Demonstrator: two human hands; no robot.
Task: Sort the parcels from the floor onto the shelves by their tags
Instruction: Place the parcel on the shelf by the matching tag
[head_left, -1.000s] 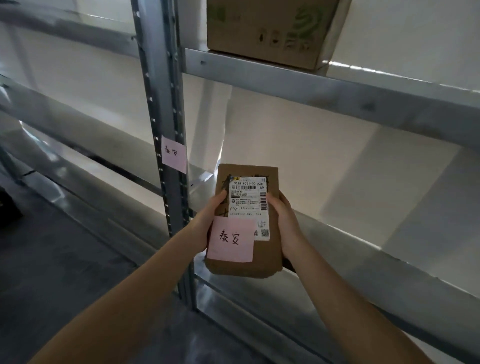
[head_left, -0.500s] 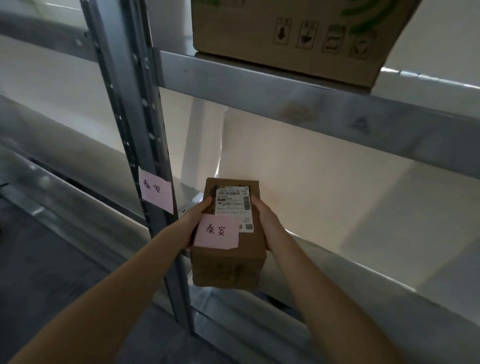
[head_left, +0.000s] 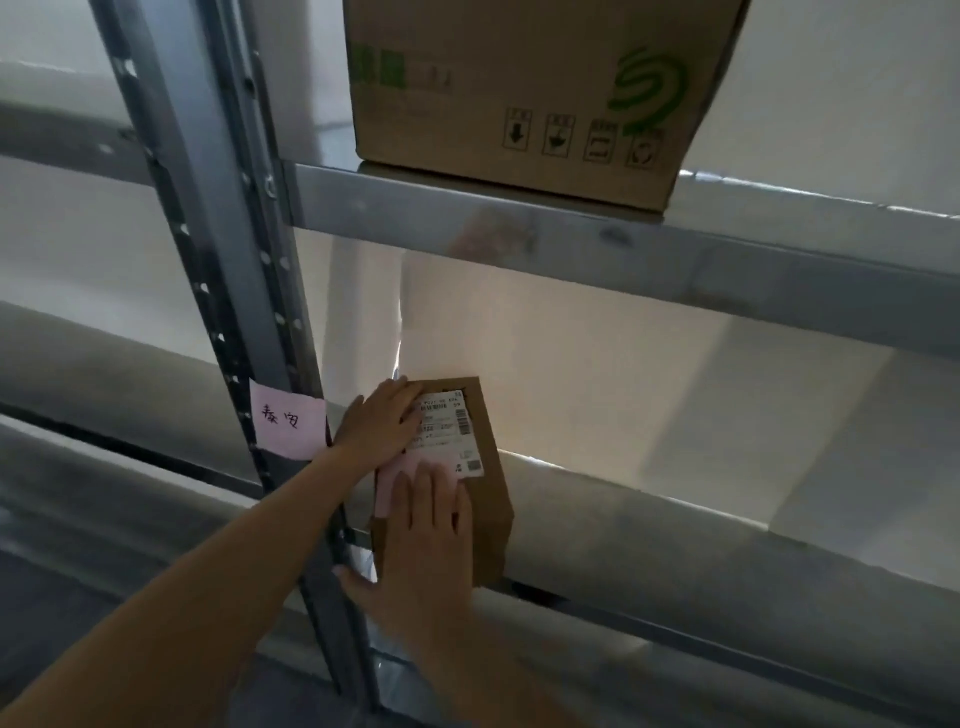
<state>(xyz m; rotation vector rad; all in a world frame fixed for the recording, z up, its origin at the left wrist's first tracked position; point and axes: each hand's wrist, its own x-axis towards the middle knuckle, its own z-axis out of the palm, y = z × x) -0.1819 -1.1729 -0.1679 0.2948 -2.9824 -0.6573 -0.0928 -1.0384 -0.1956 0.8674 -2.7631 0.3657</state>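
Observation:
A small brown cardboard parcel (head_left: 491, 493) with a white shipping label (head_left: 449, 434) and a pink handwritten tag (head_left: 388, 486) rests on the left end of the middle metal shelf (head_left: 701, 551). My left hand (head_left: 382, 423) lies flat over its top left corner. My right hand (head_left: 423, 545) presses palm-first against its near face, fingers covering most of the pink tag. A matching pink tag (head_left: 288, 427) is stuck on the upright post (head_left: 223, 270) just left of the parcel.
A large cardboard box (head_left: 519, 88) with green print stands on the shelf above (head_left: 519, 221). The middle shelf stretches open to the right of the parcel. Another shelf bay lies left of the post; the dark floor shows below.
The parcel went from being held in the air in front of the shelf to resting on it. Both hands shifted from its sides to lie flat on its top and near face.

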